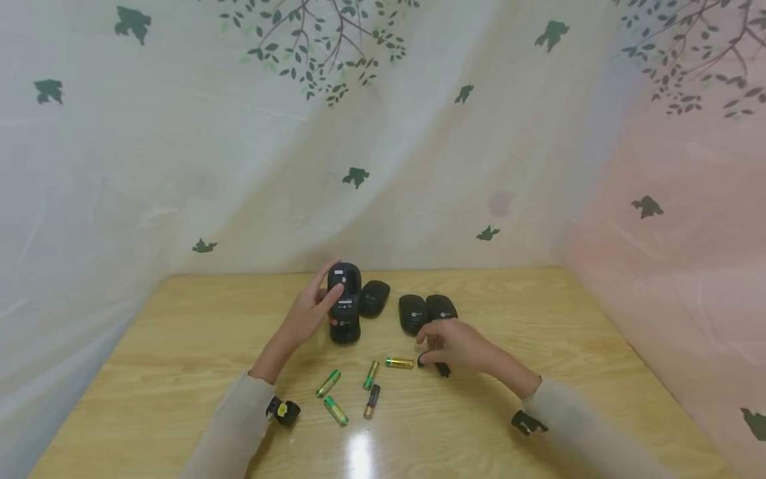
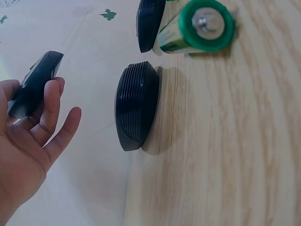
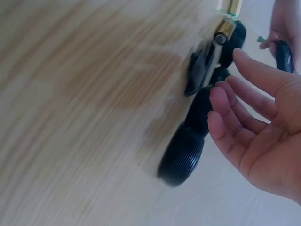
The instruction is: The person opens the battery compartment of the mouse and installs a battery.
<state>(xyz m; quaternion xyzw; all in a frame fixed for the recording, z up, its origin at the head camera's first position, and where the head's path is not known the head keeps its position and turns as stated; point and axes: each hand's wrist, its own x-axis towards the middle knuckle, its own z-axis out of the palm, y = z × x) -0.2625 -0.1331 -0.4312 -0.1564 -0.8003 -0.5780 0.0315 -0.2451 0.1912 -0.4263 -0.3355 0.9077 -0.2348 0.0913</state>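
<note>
Your left hand [image 1: 304,317] pinched a mouse [image 1: 352,293] above the table [image 1: 179,346], seemingly tilted so its labelled underside faced you, while your right hand [image 1: 462,344], fingers loosely parted, hovered near a black piece [image 1: 443,370].

You find no readable text. White labels [image 1: 345,303] on your held black mouse [image 1: 353,287] and pale logos [image 1: 415,315] on other mice [image 1: 413,324] are too small.

The mouse [image 1: 354,285] you hold is black with white labels [image 1: 345,303]. The other mice [image 1: 413,316] before you are black, their sides [image 2: 134,106] lined with fine parallel ridges. You have four batteries [image 1: 336,411] in green and gold, and one darker battery [image 1: 374,395] in black and copper. Your sleeves [image 1: 230,426] are cream. The tabletop [image 1: 191,346] shows yellow-brown wood grain; the pale backdrop [image 1: 269,179] carries dark-green birds [image 1: 356,176].
</note>
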